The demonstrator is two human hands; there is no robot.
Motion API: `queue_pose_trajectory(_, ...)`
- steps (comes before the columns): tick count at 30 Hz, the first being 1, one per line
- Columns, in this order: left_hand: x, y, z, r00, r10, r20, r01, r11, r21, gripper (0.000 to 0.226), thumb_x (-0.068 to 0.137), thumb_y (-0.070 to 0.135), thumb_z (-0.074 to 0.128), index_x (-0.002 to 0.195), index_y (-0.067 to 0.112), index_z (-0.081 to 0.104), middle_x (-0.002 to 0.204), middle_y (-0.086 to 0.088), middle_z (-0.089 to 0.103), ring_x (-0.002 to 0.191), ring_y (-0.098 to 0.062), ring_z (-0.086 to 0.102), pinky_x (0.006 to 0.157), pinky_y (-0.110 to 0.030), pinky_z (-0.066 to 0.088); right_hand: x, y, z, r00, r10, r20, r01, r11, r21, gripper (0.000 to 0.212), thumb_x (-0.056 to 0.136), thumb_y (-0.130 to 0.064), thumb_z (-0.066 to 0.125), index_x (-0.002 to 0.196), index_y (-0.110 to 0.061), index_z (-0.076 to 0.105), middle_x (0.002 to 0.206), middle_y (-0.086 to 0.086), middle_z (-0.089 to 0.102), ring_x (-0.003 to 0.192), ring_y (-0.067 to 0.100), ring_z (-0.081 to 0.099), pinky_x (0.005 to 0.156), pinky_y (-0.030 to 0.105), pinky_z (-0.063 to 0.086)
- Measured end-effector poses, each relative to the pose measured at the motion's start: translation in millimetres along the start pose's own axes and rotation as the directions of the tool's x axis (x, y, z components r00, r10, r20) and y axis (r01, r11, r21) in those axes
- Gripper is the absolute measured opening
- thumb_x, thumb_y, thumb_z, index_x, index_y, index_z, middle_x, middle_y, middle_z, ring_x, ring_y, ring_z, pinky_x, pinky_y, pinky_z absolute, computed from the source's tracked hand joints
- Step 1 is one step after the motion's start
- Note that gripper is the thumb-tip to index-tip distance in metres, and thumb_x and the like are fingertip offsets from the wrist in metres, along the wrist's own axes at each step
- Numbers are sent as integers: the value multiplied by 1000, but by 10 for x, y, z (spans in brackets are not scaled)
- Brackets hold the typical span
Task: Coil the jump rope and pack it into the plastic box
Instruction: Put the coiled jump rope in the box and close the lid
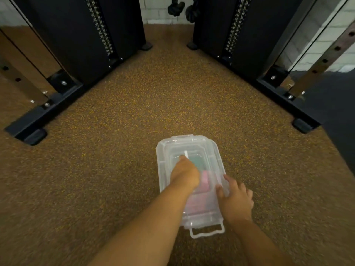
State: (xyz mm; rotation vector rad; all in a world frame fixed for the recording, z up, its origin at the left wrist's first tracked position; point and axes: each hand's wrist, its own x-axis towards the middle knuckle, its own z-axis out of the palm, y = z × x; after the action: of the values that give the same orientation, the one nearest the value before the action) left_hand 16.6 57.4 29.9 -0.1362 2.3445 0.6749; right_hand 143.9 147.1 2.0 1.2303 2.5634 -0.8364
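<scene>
Clear plastic box (192,181) on speckled floor (115,169), long axis running away from the body; lid (213,150) seated on top, latch handle (206,232) at near end; jump rope (204,180) inside, pink and teal showing through lid; left hand (185,174) closed, pressing lid centre; right hand (237,198) spread flat, touching box right edge; left hand nearer box middle.

floor (134,112): speckled brown | black gym racks (76,45) | white brick wall (155,10)

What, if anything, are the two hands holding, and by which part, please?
The left hand grips the handle on the plastic box lid; the right hand rests against its right edge.
</scene>
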Motion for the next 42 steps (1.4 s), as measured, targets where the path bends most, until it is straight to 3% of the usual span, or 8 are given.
queue_pose_trajectory(8,127,7,52,987,125,104,-130,990,50,49,102,44,30,133,9,42,129,-17,56,116,-36,56,88,-37,44,80,45,-36,993,44,114,-72,964,257,49,97,-28,45,145,-22,38,138,14,51,124,35,50,104,46,42)
queue_pose_trajectory(13,295,-240,-168,952,76,-296,-44,993,111,51,96,39,51,137,12,35,135,-15,40,122,-32,45,93,-43,47,161,63,-105,984,64,164,-107,958,268,43,97,-22,46,140,-24,41,123,11,59,106,31,58,88,40,50)
queue_pose_trajectory(19,491,-464,-207,994,-111,-7,109,982,-152,49,95,43,51,127,5,51,126,-16,59,107,-37,62,88,-44,54,276,152,-175,965,49,257,-110,967,229,31,92,-11,54,123,-19,50,97,-2,61,75,7,54,54,17,37)
queue_pose_trajectory(24,479,-596,-188,979,-194,62,201,884,-422,45,95,41,53,115,1,57,106,-17,67,81,-33,70,73,-49,60,261,86,-208,972,23,233,-74,974,213,43,97,-21,51,139,-23,43,124,6,62,97,22,59,80,27,47)
queue_pose_trajectory(28,272,-714,-79,948,-277,156,308,687,-658,35,99,32,50,115,2,57,100,-16,70,80,-31,72,76,-50,60,299,59,-258,986,12,165,-63,950,305,56,96,-32,51,148,-31,29,138,9,52,120,33,54,97,43,47)
queue_pose_trajectory(33,-32,-758,198,906,-361,221,323,251,-912,29,100,29,50,114,6,59,105,-16,71,86,-30,71,82,-40,58,306,-14,-219,993,-15,120,-18,962,273,71,92,-35,57,152,-29,18,157,4,26,144,31,24,115,55,26)
queue_pose_trajectory(37,-278,-708,325,889,-347,299,298,-58,-953,32,97,24,55,122,3,56,112,-17,68,91,-33,69,91,-45,55,328,-146,-57,985,-2,171,-53,947,316,76,90,-38,59,152,-24,17,148,10,38,134,33,39,106,49,38)
queue_pose_trajectory(42,-333,-799,366,869,-316,382,334,-196,-922,36,96,27,58,123,5,54,121,-21,61,108,-35,61,105,-50,44,479,-193,66,954,244,174,-297,834,464,88,84,-33,69,152,-15,15,150,14,34,135,38,38,107,54,39)
